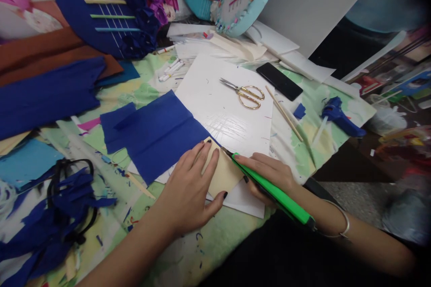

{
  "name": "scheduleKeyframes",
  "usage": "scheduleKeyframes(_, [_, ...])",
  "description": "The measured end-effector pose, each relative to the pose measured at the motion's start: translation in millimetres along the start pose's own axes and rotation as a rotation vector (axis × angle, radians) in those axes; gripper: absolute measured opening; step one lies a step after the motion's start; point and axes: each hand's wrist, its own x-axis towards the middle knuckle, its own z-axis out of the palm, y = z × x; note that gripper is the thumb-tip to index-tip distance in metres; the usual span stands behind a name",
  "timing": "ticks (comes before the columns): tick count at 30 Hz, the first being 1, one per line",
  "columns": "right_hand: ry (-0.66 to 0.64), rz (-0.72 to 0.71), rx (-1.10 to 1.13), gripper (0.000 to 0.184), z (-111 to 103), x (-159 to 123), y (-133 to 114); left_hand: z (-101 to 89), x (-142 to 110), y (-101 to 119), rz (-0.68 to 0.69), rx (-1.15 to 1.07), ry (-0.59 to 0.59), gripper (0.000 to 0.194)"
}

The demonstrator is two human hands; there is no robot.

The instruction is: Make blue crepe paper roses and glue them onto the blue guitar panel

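Note:
My left hand (191, 188) lies flat with spread fingers, pressing a cream card (224, 177) down over the edge of a dark blue sheet (161, 130). In my right hand (269, 172) is a green utility knife (276, 190), gripped along its body. Its blade tip touches down beside the card's upper corner, at the blue sheet's edge. Beneath these lies a scored white board (232, 121). Gold-handled scissors (244, 93) rest on the board, beyond both hands.
A black phone (279, 81), a wooden stick (284, 114) and a blue glue gun (341, 116) lie to the right. Blue scraps (63, 215) pile up at left. Decorated round panels (104, 9) stand at the back, near white paper sheets (276, 45).

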Motion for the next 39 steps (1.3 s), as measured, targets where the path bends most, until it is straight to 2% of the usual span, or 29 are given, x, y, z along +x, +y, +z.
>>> scheduleKeyframes(20, [-0.045, 0.038, 0.015, 0.054, -6, -8, -4, -0.9, 0, 1, 0.0, -0.009, -0.002, 0.073])
scheduleKeyframes(39, [-0.031, 0.049, -0.002, 0.053, -8, -18, -7, 0.2, 0, 1, 0.002, 0.016, 0.002, 0.073])
